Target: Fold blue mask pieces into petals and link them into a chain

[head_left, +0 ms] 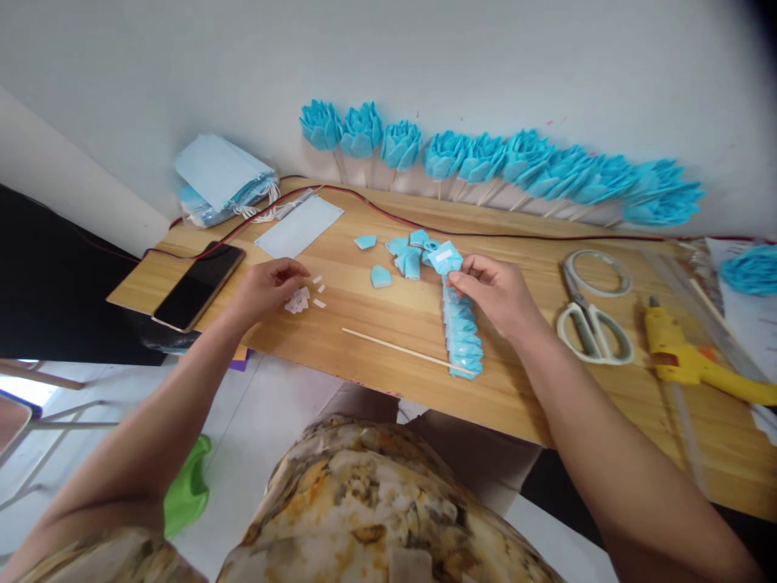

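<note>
Between the thumb and fingers of my right hand (494,291) is a blue fabric petal (445,257) with a small white strip on its face. Below that hand a row of overlapping blue petals (464,340) lies on the table. My left hand (273,287) has its fingertips pinched together over a little pile of white strips (297,301); what they hold, if anything, is too small to make out. Loose petals (408,261) lie between the hands. A thin wooden stick (394,346) lies in front, its right end over the row.
Blue fabric flowers (446,154) on sticks lean along the wall. Scissors (588,320), a tape roll (600,273) and a yellow glue gun (680,348) lie at the right. At the left are a phone (199,286), a flat mask (300,227) and stacked masks (224,174). A cable (413,225) crosses the back.
</note>
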{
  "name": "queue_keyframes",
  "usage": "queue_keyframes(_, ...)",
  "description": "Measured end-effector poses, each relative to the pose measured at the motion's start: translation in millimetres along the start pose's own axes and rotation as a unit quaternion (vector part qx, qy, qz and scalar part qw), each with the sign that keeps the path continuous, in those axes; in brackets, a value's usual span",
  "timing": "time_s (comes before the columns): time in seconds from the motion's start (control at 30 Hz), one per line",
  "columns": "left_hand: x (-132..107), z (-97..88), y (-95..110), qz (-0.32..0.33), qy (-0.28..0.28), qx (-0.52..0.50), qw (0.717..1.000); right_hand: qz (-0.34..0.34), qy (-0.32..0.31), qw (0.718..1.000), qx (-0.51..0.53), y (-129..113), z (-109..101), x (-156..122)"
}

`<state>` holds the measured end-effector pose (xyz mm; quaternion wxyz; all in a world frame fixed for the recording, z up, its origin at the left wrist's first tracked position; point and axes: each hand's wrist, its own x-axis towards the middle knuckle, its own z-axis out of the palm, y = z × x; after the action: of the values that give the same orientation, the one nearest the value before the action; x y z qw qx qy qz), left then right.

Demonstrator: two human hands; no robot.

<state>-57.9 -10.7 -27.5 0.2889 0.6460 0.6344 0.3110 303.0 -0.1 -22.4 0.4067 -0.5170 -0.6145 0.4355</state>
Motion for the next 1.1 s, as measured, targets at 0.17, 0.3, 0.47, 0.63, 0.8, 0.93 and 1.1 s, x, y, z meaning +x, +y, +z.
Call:
queue_keyframes(0.17,2,-2.3,-5,0.083,0.033,-0.063,0.994,-0.002,0.002,1.000,0.002,0,0,0)
queue_keyframes(0.3,-8,4.5,-8,0.013,0.132,-0.154,0.979,0.001,0.006,1.000,0.006,-1,0,0)
queue_keyframes(0.47,-11,29.7,-2,-0.015,0.141,-0.269,0.953,-0.004,0.004,1.000,0.003,1,0,0)
queue_keyframes(0.63,5,46.4,11,0.032,0.050,-0.310,0.949,-0.008,0.003,1.000,0.006,0,-1,0)
queue_keyframes(0.8,14,33.9,20,0.031,-0.055,-0.297,0.953,-0.007,0.001,1.000,0.006,-3,-2,0)
queue_keyframes(0.93,21,16.3,31,0.048,-0.062,-0.283,0.956,-0.008,-0.001,1.000,0.002,-3,-1,-1)
queue_keyframes(1.1,35,-5.2,55,0.121,0.101,-0.270,0.950,-0.008,-0.004,1.000,-0.003,-2,1,-2)
